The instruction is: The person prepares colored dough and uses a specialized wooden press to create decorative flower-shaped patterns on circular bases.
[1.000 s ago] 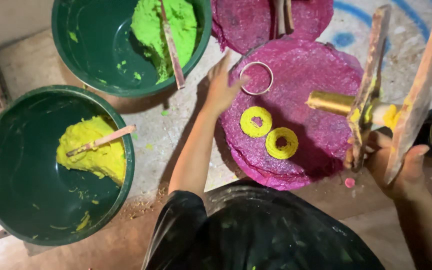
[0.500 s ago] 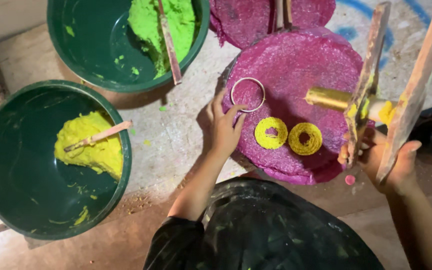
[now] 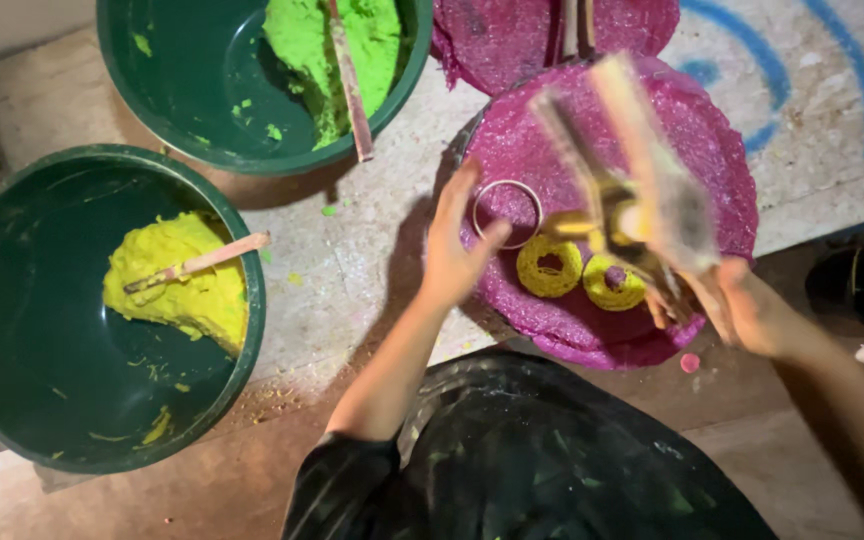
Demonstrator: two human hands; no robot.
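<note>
My left hand (image 3: 455, 255) pinches the left edge of a thin metal ring (image 3: 508, 213), which lies flat on a round magenta mat (image 3: 697, 140). Two yellow dough spirals (image 3: 549, 266) (image 3: 614, 284) sit side by side on the mat, just right of the ring. My right hand (image 3: 744, 306) grips a wooden press with a brass cylinder (image 3: 624, 190). The press is blurred with motion and hangs tilted over the two spirals.
A dark green bowl (image 3: 22, 350) at the left holds yellow dough (image 3: 177, 290) and a wooden stick (image 3: 197, 263). A second green bowl (image 3: 182, 80) at the top holds bright green dough (image 3: 307, 40) and a stick. Another magenta mat (image 3: 512, 45) lies beyond. A dark round tub (image 3: 572, 460) sits below.
The press has swung left from the mat's right side to above the spirals. My left hand has kept the ring near the same spot on the mat.
</note>
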